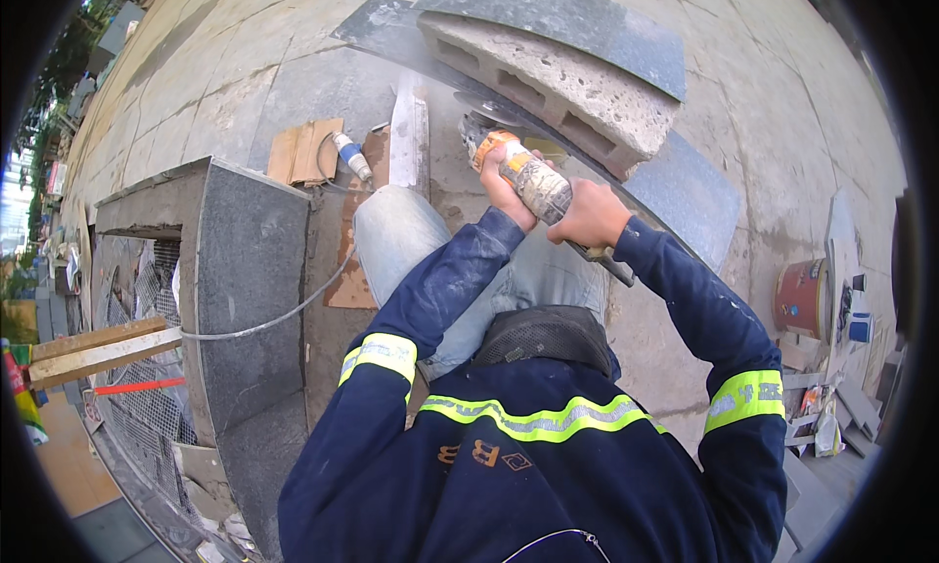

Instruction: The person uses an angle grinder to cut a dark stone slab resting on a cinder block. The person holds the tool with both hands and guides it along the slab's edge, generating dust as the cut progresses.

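Observation:
An angle grinder (pixel 541 186) with a dusty, orange-trimmed body is held in both my hands. My left hand (pixel 504 189) wraps round its front part, near the head. Behind it, my right hand (pixel 595 214) grips the rear end. The disc (pixel 494 105) meets or is very near the edge of a grey stone slab (pixel 687 193); the exact contact is hidden by dust and the tool's head. On that slab stands a hollow concrete block (pixel 562 86), with another grey slab (pixel 548 10) lying over it.
Left of my knee lie a blue-and-white cable connector (pixel 352 157), cardboard (pixel 303 152) and a pale beam (pixel 409 142). A grey cable (pixel 284 316) runs past a stone-clad structure (pixel 252 279) toward timber lengths (pixel 103 353). At right stands a red bucket (pixel 800 297) near stacked slabs (pixel 856 406).

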A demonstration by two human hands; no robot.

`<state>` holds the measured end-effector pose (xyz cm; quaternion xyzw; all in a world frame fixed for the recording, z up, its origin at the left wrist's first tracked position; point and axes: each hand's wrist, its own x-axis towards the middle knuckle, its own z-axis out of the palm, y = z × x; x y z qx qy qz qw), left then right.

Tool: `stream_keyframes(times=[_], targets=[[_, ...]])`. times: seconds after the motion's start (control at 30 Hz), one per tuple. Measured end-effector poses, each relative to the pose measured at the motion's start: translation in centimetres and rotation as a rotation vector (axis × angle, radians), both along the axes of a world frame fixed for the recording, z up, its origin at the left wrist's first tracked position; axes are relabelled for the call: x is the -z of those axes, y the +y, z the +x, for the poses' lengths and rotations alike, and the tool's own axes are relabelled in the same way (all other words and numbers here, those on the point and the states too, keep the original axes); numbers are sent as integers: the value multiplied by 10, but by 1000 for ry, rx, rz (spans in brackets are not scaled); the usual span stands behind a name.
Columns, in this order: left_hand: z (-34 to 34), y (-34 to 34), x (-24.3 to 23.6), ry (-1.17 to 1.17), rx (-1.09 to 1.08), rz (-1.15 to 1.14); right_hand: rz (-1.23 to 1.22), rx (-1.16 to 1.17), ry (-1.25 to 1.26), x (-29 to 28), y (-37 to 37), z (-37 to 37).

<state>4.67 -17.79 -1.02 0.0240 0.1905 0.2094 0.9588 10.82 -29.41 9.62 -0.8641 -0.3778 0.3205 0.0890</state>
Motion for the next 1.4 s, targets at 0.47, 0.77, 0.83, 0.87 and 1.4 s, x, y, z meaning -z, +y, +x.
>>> stream_keyframes(times=[0.47, 0.77, 0.83, 0.87, 1.4], targets=[[13, 42, 17, 77, -48, 55, 23, -34, -4, 20, 44, 12], [10, 33, 15, 51, -51, 60, 55, -41, -20, 22, 34, 11], [9, 29, 13, 18, -35, -10, 66, -35, -64, 21, 28, 7], [8, 26, 12, 2, -28, -46, 65, -31, -59, 21, 24, 6], [0, -5, 8, -9, -14, -23, 52, -3, -61, 9, -8, -4]])
